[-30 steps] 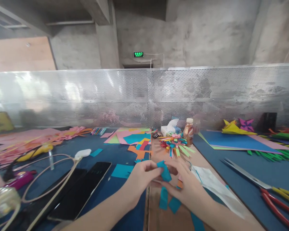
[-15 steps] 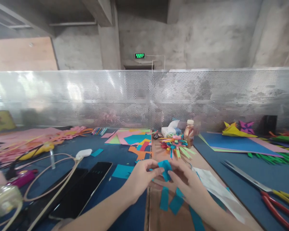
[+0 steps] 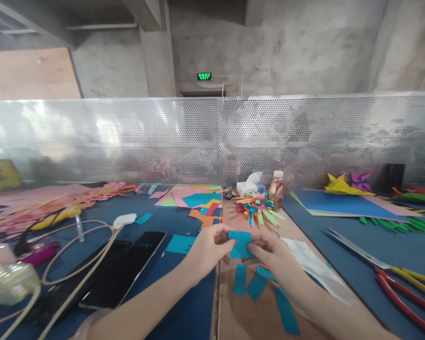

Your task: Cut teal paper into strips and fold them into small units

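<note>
A small piece of blue paper (image 3: 241, 245) is held up between my two hands above the brown strip of the table. My left hand (image 3: 212, 248) pinches its left edge between thumb and fingers. At its right edge, my right hand (image 3: 271, 250) grips it the same way. The paper faces me nearly flat; fingers behind it are partly hidden. Below my hands lie several cut blue paper strips (image 3: 240, 279), one of them longer (image 3: 286, 311) and partly beside my right forearm. Another blue paper piece (image 3: 180, 244) rests left of my left hand.
Red-handled scissors (image 3: 382, 269) lie at right, blades partly apart. A black phone (image 3: 127, 269) and a white cable (image 3: 81, 288) are at left. Farther back are a multicoloured paper flower (image 3: 257, 205), a brown bottle (image 3: 276, 191), coloured sheets (image 3: 354, 205) and white tissue (image 3: 313, 267).
The blue paper, bent and tilted before, is now spread flatter and wider between my hands. My hands are slightly farther apart. The whole view has shifted a little.
</note>
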`<state>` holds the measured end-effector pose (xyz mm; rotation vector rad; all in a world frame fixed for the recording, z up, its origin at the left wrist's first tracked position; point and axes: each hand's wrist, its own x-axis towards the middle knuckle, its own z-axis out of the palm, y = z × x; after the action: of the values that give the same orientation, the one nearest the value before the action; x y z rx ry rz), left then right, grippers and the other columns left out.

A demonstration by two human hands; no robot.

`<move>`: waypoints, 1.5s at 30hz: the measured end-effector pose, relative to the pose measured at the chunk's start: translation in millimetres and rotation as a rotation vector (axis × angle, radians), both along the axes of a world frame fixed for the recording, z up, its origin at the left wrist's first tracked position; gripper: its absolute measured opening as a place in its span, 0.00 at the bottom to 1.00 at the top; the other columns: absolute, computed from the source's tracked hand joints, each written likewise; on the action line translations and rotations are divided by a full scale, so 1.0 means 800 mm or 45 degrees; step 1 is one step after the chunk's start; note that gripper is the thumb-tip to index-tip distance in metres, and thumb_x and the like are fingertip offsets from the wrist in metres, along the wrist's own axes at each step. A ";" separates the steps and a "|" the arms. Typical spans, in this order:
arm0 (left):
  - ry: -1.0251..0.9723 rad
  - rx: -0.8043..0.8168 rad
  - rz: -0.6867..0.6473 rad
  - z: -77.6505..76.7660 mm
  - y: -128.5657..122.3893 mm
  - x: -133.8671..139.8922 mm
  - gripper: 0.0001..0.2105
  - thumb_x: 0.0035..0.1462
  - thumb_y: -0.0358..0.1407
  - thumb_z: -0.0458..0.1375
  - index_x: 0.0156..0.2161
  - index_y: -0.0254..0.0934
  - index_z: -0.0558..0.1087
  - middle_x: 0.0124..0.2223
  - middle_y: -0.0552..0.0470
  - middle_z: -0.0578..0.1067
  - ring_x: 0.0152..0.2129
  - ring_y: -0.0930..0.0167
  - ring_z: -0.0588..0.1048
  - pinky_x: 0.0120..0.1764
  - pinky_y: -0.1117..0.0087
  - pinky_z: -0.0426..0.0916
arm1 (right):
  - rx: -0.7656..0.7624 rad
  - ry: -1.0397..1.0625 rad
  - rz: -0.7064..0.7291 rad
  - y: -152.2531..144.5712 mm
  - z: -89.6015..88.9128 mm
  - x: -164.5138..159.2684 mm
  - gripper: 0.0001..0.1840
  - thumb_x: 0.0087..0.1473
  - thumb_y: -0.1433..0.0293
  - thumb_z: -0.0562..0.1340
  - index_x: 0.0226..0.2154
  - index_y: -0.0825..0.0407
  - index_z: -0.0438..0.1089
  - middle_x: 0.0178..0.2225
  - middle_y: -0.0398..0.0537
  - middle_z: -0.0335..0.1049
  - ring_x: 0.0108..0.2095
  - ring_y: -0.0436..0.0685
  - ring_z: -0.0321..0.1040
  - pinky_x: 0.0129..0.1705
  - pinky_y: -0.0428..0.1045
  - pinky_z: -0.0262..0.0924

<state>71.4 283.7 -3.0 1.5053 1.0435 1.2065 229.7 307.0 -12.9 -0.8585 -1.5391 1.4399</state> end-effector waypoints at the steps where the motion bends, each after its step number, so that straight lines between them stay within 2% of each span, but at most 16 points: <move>1: 0.008 0.009 0.013 0.000 0.000 0.000 0.09 0.45 0.37 0.55 0.32 0.34 0.69 0.29 0.50 0.72 0.24 0.69 0.71 0.22 0.70 0.68 | 0.001 0.007 -0.015 0.000 0.001 0.000 0.12 0.40 0.65 0.62 0.30 0.54 0.65 0.27 0.45 0.70 0.27 0.54 0.69 0.32 0.52 0.66; 7: -0.022 -0.036 0.032 0.001 0.001 -0.001 0.08 0.44 0.36 0.56 0.30 0.33 0.70 0.26 0.51 0.72 0.23 0.72 0.70 0.25 0.72 0.66 | 0.013 0.040 -0.020 0.003 -0.004 0.001 0.14 0.38 0.64 0.63 0.28 0.55 0.64 0.27 0.45 0.68 0.28 0.53 0.67 0.31 0.50 0.65; 12: -0.133 -0.122 0.032 0.002 0.002 0.001 0.08 0.45 0.36 0.56 0.30 0.32 0.70 0.27 0.50 0.72 0.25 0.72 0.70 0.27 0.71 0.67 | 0.148 -0.156 -0.009 0.007 -0.009 0.001 0.11 0.43 0.64 0.59 0.29 0.55 0.63 0.21 0.41 0.63 0.21 0.49 0.62 0.23 0.45 0.60; 17: -0.222 -0.166 -0.021 0.003 0.001 0.005 0.08 0.45 0.35 0.56 0.31 0.32 0.70 0.27 0.51 0.72 0.24 0.72 0.69 0.25 0.72 0.66 | 0.499 -0.434 -0.112 0.005 -0.004 0.005 0.07 0.48 0.68 0.55 0.28 0.54 0.65 0.24 0.43 0.64 0.25 0.51 0.62 0.27 0.46 0.58; 21: -0.290 -0.196 -0.043 0.003 0.000 0.005 0.07 0.44 0.34 0.57 0.30 0.31 0.70 0.27 0.50 0.72 0.24 0.73 0.70 0.27 0.72 0.66 | 0.747 -0.565 -0.188 0.003 -0.002 0.006 0.08 0.48 0.72 0.54 0.30 0.52 0.68 0.27 0.45 0.67 0.27 0.52 0.63 0.29 0.46 0.59; 24: -0.382 -0.229 -0.054 0.001 0.000 0.004 0.07 0.44 0.33 0.58 0.30 0.31 0.69 0.27 0.49 0.73 0.25 0.72 0.70 0.30 0.70 0.66 | 0.862 -0.603 -0.170 0.000 -0.002 0.006 0.11 0.49 0.73 0.53 0.35 0.50 0.68 0.33 0.47 0.69 0.30 0.53 0.64 0.30 0.46 0.61; 27: -0.452 -0.273 -0.047 -0.001 0.003 0.003 0.07 0.43 0.33 0.59 0.30 0.31 0.69 0.27 0.48 0.73 0.25 0.72 0.71 0.31 0.70 0.66 | 1.043 -0.641 -0.157 -0.002 -0.002 0.009 0.12 0.50 0.73 0.53 0.37 0.49 0.68 0.38 0.48 0.68 0.38 0.55 0.64 0.39 0.50 0.61; 32: -0.509 -0.337 -0.057 -0.002 0.007 0.003 0.14 0.48 0.42 0.54 0.32 0.31 0.70 0.29 0.47 0.73 0.26 0.71 0.71 0.31 0.70 0.66 | 1.233 -0.751 -0.146 -0.002 -0.004 0.016 0.16 0.52 0.75 0.50 0.42 0.49 0.66 0.41 0.49 0.67 0.42 0.55 0.63 0.43 0.50 0.59; 34: -0.447 -0.319 -0.046 -0.001 0.006 0.003 0.14 0.47 0.41 0.55 0.34 0.31 0.69 0.30 0.48 0.72 0.28 0.71 0.71 0.30 0.71 0.66 | 1.282 -0.766 -0.111 -0.003 -0.004 0.017 0.17 0.52 0.75 0.50 0.43 0.49 0.65 0.41 0.50 0.66 0.43 0.55 0.62 0.44 0.50 0.59; 36: -0.332 -0.263 0.019 0.000 0.005 0.004 0.14 0.45 0.38 0.57 0.37 0.32 0.68 0.30 0.49 0.71 0.28 0.71 0.70 0.29 0.72 0.65 | 1.266 -0.755 -0.083 -0.006 -0.001 0.017 0.16 0.51 0.75 0.51 0.42 0.50 0.66 0.41 0.50 0.67 0.42 0.55 0.63 0.43 0.50 0.59; 38: -0.197 -0.191 0.098 0.000 0.004 0.003 0.15 0.44 0.36 0.57 0.40 0.33 0.66 0.30 0.50 0.71 0.27 0.72 0.70 0.28 0.73 0.64 | 1.131 -0.719 -0.097 -0.010 0.003 0.015 0.14 0.52 0.72 0.51 0.40 0.50 0.67 0.38 0.50 0.68 0.37 0.55 0.65 0.40 0.50 0.61; 41: -0.018 -0.060 0.098 0.000 0.002 0.003 0.15 0.46 0.35 0.55 0.41 0.34 0.64 0.30 0.51 0.71 0.27 0.72 0.70 0.28 0.73 0.64 | 0.738 -0.598 -0.146 -0.013 0.008 0.011 0.12 0.53 0.67 0.51 0.36 0.51 0.68 0.33 0.48 0.69 0.29 0.53 0.66 0.30 0.47 0.62; 43: 0.053 0.010 0.071 -0.002 0.001 0.003 0.15 0.47 0.35 0.55 0.41 0.35 0.64 0.29 0.52 0.71 0.27 0.72 0.70 0.29 0.73 0.64 | 0.473 -0.503 -0.107 -0.012 0.009 0.008 0.12 0.51 0.64 0.53 0.31 0.53 0.68 0.27 0.46 0.69 0.23 0.51 0.65 0.23 0.44 0.60; 45: 0.097 0.056 0.063 -0.003 0.001 0.003 0.14 0.47 0.34 0.54 0.41 0.34 0.64 0.31 0.51 0.72 0.29 0.71 0.70 0.31 0.71 0.64 | 0.301 -0.424 -0.031 -0.009 0.007 0.006 0.11 0.48 0.63 0.56 0.26 0.54 0.67 0.20 0.42 0.66 0.19 0.48 0.62 0.21 0.43 0.58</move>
<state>73.9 284.4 -5.6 1.5782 1.1167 1.2218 234.9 299.5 -7.5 -1.0029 -1.8945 1.1067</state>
